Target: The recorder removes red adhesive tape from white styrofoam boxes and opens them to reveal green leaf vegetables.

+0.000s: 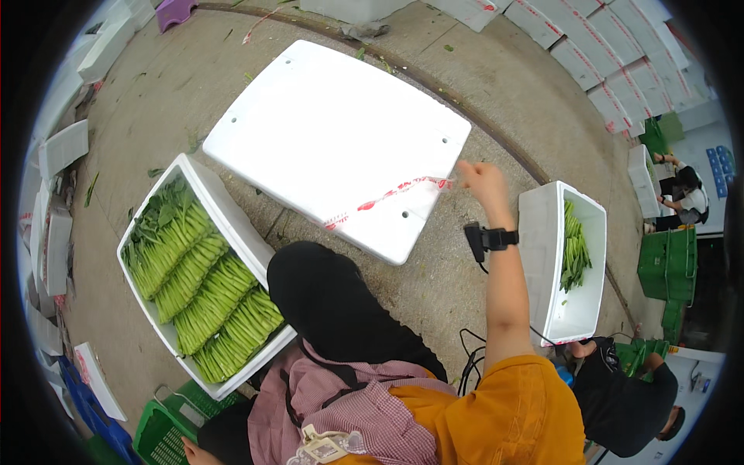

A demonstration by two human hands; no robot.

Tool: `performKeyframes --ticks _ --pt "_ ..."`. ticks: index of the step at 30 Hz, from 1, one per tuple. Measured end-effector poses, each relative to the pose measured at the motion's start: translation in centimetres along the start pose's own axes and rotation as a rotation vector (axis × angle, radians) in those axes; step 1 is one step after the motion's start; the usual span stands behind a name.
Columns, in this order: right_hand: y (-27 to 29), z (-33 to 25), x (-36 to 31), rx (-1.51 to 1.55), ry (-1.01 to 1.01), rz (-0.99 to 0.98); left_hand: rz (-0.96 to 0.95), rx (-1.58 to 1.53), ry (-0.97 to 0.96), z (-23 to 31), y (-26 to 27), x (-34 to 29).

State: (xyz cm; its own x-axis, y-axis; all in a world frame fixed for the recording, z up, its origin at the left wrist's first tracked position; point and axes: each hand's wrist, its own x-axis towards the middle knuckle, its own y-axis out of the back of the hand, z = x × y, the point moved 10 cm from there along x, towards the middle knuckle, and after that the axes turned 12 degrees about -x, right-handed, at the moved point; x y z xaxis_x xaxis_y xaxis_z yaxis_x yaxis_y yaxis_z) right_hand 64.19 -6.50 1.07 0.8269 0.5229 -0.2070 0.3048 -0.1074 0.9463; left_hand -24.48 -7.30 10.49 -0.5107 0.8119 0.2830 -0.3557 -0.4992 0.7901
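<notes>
A white foam box with its lid on (333, 139) lies ahead of me. Across its near right corner runs a strip of clear tape with red print (387, 194). My right hand (484, 184) is closed at the strip's right end, beside the box's right edge, its fingers pinched together. A black band with a small device sits on that wrist. My left hand (199, 453) shows only in part at the lower edge, next to a green plastic basket (167, 426); most of its fingers are hidden.
An uncovered foam box (260, 240) at my left holds several bundles of green leafy stalks (201, 287). Another foam box (539, 256) at right holds a few greens. Boxes are stacked far right (620, 70). Two people work at right, near green crates (668, 263).
</notes>
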Motion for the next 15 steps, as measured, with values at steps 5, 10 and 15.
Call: performKeyframes --ticks 5,10,15 --pt "-4.3 6.7 0.8 -0.06 0.232 0.2 0.027 0.129 -0.064 2.9 -0.7 -0.9" --pt "-9.7 4.3 2.2 0.123 0.262 0.23 -0.008 0.096 -0.071 2.4 -0.7 -0.4" --pt "-14.4 9.1 6.0 0.895 -0.205 -0.05 -0.001 0.155 -0.01 0.1 -0.9 0.2"
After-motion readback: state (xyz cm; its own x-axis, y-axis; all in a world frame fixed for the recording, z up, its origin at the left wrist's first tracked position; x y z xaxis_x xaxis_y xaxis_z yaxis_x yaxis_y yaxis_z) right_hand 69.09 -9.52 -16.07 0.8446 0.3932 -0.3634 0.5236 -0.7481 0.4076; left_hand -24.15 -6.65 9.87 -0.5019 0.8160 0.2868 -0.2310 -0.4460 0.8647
